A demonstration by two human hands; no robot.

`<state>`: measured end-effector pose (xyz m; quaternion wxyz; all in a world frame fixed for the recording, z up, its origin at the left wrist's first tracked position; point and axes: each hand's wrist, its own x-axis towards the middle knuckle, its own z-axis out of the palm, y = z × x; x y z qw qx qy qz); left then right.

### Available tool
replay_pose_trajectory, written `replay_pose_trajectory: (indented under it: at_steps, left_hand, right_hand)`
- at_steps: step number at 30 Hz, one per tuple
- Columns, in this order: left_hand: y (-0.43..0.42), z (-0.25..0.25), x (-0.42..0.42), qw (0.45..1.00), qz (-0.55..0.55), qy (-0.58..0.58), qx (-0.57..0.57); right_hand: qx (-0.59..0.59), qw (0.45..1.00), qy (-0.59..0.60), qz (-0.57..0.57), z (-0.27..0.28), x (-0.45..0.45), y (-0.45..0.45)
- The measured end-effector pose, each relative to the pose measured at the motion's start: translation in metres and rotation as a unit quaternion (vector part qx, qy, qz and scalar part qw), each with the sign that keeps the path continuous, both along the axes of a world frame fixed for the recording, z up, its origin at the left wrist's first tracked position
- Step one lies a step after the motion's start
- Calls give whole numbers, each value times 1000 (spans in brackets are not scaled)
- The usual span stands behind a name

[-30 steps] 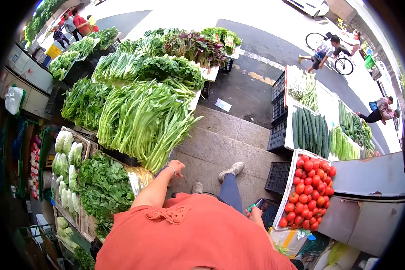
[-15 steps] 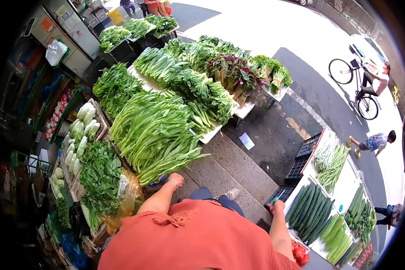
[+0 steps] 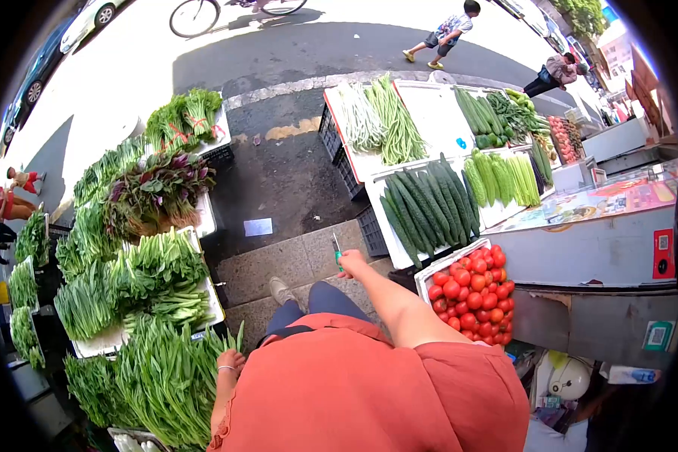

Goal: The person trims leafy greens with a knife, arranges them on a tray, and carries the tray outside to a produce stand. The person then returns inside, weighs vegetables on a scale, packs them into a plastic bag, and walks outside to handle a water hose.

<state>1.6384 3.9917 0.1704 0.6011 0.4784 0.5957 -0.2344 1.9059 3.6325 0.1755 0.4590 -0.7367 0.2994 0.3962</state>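
My right hand (image 3: 352, 264) is closed round the green handle of a small knife (image 3: 337, 247), its blade pointing away from me. It is in front of my body, left of a white tray of tomatoes (image 3: 471, 295) and below a tray of cucumbers (image 3: 429, 207). My left hand (image 3: 231, 360), with a bracelet at the wrist, hangs beside the long-stemmed leafy greens (image 3: 169, 377). Its fingers look curled, but what they hold, if anything, cannot be made out.
Stone steps (image 3: 279, 264) lie ahead, with a white paper (image 3: 258, 227) on the ground beyond. Red-green amaranth (image 3: 158, 188) is at the left, long beans (image 3: 394, 124) at the right. A person (image 3: 446, 38) walks on the road.
The view has swung to the right, bringing the tomatoes and right-hand counter fully into sight. My right hand with the knife now reaches farther forward; my left hand is lower beside the greens.
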Motion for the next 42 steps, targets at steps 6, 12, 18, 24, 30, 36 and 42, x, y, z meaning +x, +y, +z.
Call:
replay_pose_trajectory:
  at_steps: [6, 12, 18, 24, 30, 36, 42]
  left_hand:
    - [65, 3, 81, 997, 32, 17, 67]
    - [62, -20, 204, 994, -54, -65, 76]
    - [12, -85, 310, 994, -84, -66, 27]
    - [31, -206, 424, 796, -584, -107, 116]
    - [-28, -119, 618, 978, -90, -186, -17]
    - [-8, -195, 733, 964, -221, -144, -29]
    - [159, -288, 792, 805, -528, 78, 260]
  right_hand:
    - [-123, 978, 105, -132, -9, -36, -65]
    - [-121, 954, 159, -225, -20, -11, -77]
    - [-46, 979, 110, -163, -98, 102, -58]
    - [6, 990, -42, -137, -98, 234, -81]
    - [-95, 990, 10, -101, -133, 318, -131]
    - [-51, 992, -42, -110, -190, 445, -94]
    - [-25, 994, -3, -105, -220, 633, 3]
